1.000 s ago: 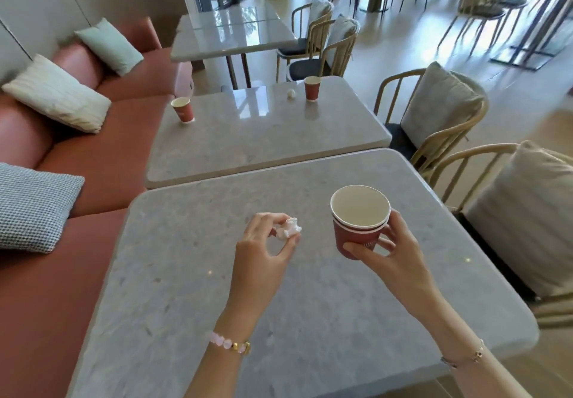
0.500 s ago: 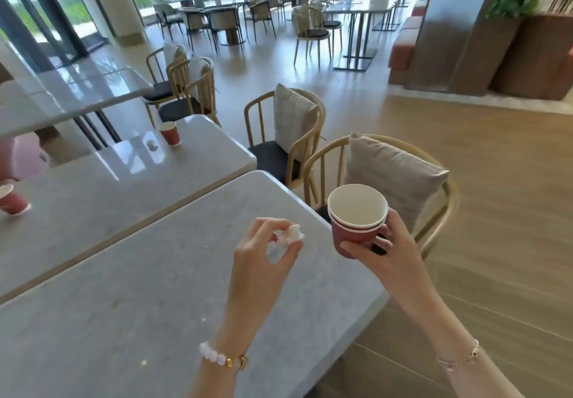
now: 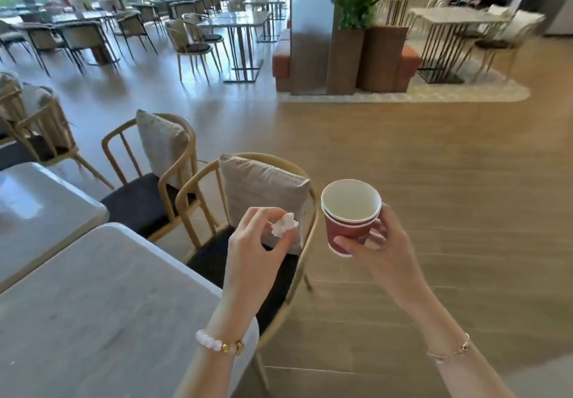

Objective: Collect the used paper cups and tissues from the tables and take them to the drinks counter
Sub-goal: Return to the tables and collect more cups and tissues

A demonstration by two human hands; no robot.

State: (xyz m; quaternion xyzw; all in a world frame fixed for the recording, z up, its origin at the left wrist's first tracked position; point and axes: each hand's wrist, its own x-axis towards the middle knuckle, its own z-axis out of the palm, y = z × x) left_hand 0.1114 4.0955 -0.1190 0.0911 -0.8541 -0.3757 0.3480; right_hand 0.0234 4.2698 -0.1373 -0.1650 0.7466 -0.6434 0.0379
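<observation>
Pink bead bracelet (image 3: 217, 343); thin, seemingly gold chain (image 3: 449, 351).

Cushioned chair (image 3: 263, 190), potted plant (image 3: 356, 4), wooden floor (image 3: 434, 187)

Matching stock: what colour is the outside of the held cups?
The paper cups are dark red outside; head view.

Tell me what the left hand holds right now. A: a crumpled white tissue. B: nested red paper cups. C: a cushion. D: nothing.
A: the left hand pinches a crumpled white tissue in its fingertips; the nested red paper cups are in the right hand.
</observation>
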